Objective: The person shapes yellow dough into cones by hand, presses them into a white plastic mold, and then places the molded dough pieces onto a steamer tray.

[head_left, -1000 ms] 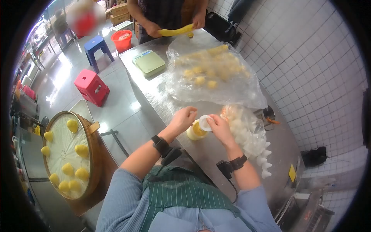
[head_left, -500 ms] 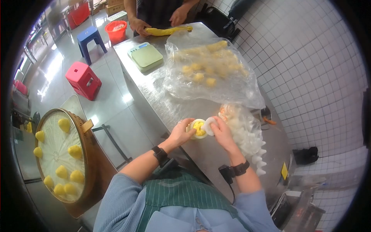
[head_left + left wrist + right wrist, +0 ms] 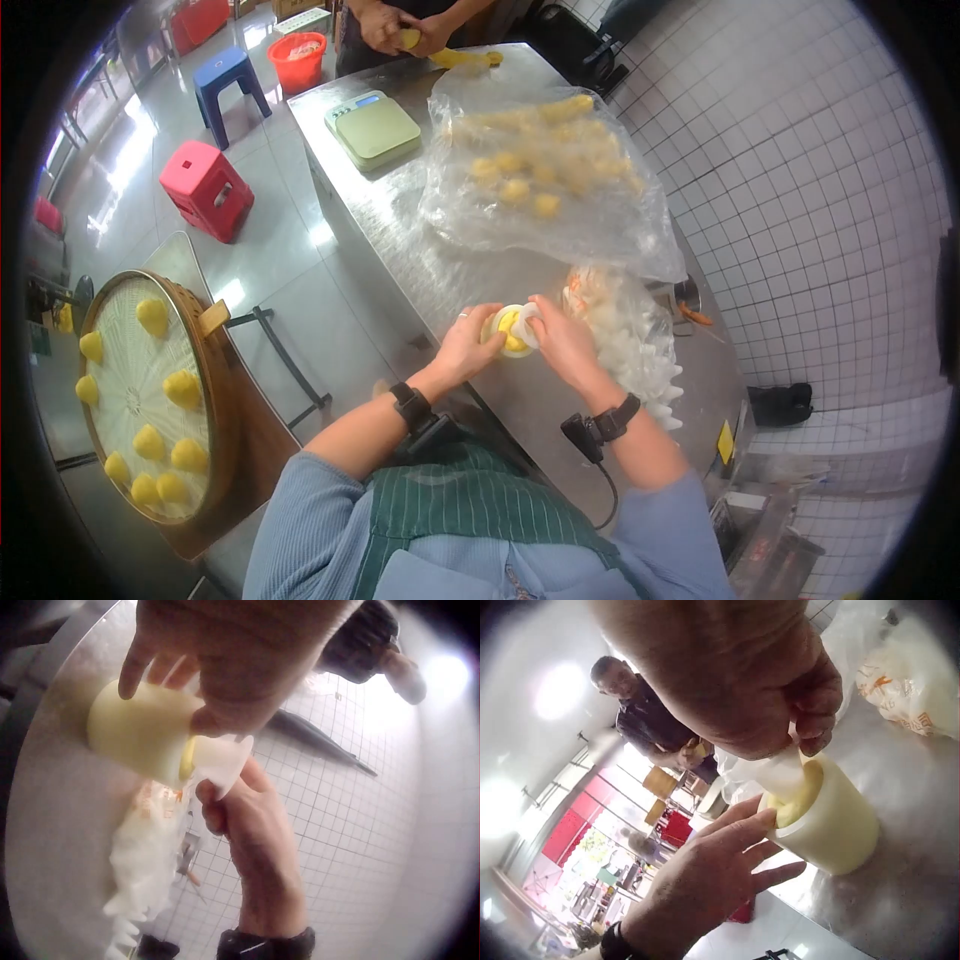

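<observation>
My left hand (image 3: pixel 464 345) grips a pale cylindrical container (image 3: pixel 139 731) at the table's near edge, thumb at the rim and fingers along its side. Soft yellow filling (image 3: pixel 795 806) shows inside the mouth. Between thumb and fingertips my right hand (image 3: pixel 563 342) pinches a thin, whitish, translucent round piece (image 3: pixel 225 761). In the right wrist view, this piece's edge dips into the container's mouth, over the yellow filling. The right hand's fingertips are right at the rim there. Part of the piece is hidden behind the fingers.
A clear plastic bag (image 3: pixel 640 350) of white pointed pieces lies right of the hands. Plastic sheeting (image 3: pixel 640 235) covers yellow dough lumps beyond, near a green scale (image 3: pixel 375 132). Another person's hands (image 3: pixel 405 28) handle yellow dough opposite. A round steamer (image 3: pixel 215 420) with yellow pieces stands left.
My right hand has brought the whitish piece left into the container's mouth. My left hand has closed onto the container, which is now tilted. The person opposite has lowered the yellow strip and handles a lump.
</observation>
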A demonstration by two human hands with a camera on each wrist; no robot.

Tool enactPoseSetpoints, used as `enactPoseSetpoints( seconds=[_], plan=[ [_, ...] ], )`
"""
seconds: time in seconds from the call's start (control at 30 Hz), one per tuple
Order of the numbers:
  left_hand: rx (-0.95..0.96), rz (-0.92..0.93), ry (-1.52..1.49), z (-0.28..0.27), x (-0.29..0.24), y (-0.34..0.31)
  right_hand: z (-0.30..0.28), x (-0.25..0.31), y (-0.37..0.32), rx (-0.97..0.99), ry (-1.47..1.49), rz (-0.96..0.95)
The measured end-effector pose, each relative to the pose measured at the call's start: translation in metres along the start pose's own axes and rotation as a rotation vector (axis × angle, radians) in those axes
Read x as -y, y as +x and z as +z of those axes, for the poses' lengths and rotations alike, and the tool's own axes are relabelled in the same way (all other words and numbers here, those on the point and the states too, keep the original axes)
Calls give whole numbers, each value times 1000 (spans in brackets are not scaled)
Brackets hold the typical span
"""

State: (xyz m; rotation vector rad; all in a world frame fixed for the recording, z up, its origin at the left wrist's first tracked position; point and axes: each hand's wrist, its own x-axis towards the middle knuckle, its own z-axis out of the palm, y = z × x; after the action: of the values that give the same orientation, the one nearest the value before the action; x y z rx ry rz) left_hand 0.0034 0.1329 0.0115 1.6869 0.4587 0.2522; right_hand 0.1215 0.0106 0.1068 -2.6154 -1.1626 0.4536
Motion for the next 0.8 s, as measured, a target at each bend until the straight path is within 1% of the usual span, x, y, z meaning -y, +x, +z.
enactPoseSetpoints(
  seconds=[0.13, 0.2, 0.23, 0.3, 0.33, 0.4, 0.43, 0.47, 0.5, 0.53, 0.57, 0.6, 0.63, 0.67, 0.7, 0.73, 0.8],
  plan=[
    [-25, 0, -12, 0, -6, -4, -2, 6, 10, 67, -91, -40],
    [-30, -7, -18, 0, -6, -5, -3, 8, 16, 149, -172, -60],
    [-24, -27, -18, 1, -6, -4, -2, 7, 17, 156, -176, -56],
    [-11, -33, -15, 2, -4, -2, 0, 3, 19, 133, -188, -164],
    [14, -23, -32, 3, 2, -1, 0, 2, 16, 122, -192, -157],
    [29, 12, -46, 1, 3, 2, -2, 2, 17, 111, -196, -198],
    [33, 84, -14, 1, 2, -2, -5, 1, 18, 97, -201, -203],
    [35, 150, 17, 0, 2, -4, -7, 0, 17, 100, -190, -180],
    [27, 152, 16, 0, 2, -2, -9, 1, 18, 109, -179, -158],
    [7, 198, 93, 3, 2, 0, -8, 3, 24, 112, -182, -163],
    [-4, 241, 169, 5, 4, -1, -4, 6, 30, -55, -33, -169],
    [4, 239, 167, 7, 4, -2, 1, 9, 33, -224, 117, -165],
    [43, 224, 158, 7, 4, 0, 14, 10, 36, -225, 114, -158],
    [75, 210, 147, 8, 3, 4, 31, 10, 43, -273, 117, -147],
    [72, 208, 141, 8, 2, 5, 39, 15, 47, -317, 120, -138],
    [85, 183, 115, 8, 2, 5, 42, 17, 50, -308, 117, -144],
    [86, 139, 80, 4, 0, 9, 47, 21, 56, -209, 219, 74]
  ],
)
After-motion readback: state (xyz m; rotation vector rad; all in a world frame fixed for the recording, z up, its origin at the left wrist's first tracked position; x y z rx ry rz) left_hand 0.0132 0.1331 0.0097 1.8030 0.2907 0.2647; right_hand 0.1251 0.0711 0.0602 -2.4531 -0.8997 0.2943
